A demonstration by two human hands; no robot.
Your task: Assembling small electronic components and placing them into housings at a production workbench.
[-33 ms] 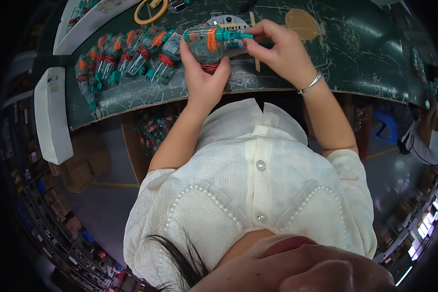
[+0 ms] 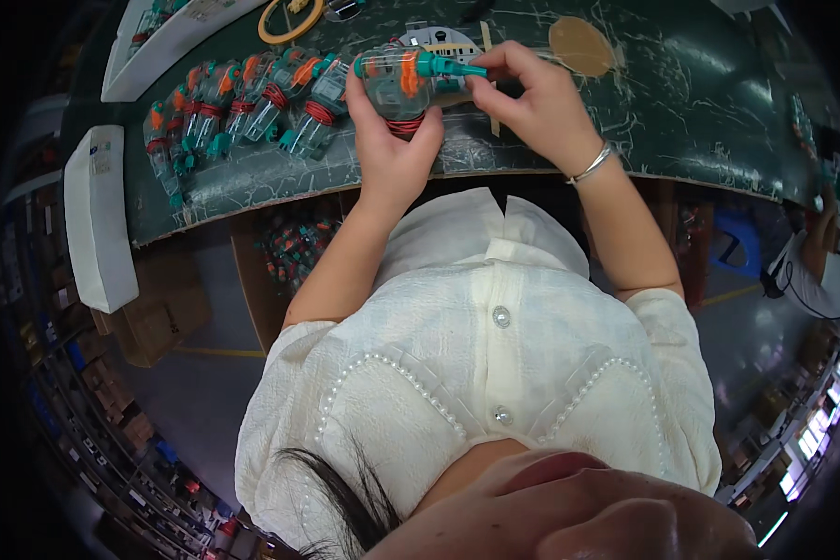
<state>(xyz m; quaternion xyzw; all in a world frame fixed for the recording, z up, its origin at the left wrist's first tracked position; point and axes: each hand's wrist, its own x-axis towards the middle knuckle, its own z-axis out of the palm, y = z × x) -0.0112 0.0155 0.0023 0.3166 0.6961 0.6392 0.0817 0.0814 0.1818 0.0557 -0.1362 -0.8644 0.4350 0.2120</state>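
My left hand (image 2: 390, 149) grips a clear plastic device (image 2: 383, 96) with orange and green parts inside and red wire wound round its lower end. The device is held above the table's near edge. A green nozzle-like piece (image 2: 439, 65) sticks out from its right side. My right hand (image 2: 537, 103) pinches the thin green tip at the far end of that piece between thumb and fingers. Left of my left hand, several similar clear devices (image 2: 269, 107) lie in a slanted row, each with orange, green and red wire parts.
The worn dark green table (image 2: 681, 121) carries a yellow-orange ring (image 2: 269, 28), a tan round patch (image 2: 581, 45) and a white tray (image 2: 182, 42). Another white tray (image 2: 103, 224) stands beyond the left edge. Below the table, an open box (image 2: 252, 289) holds several similar parts.
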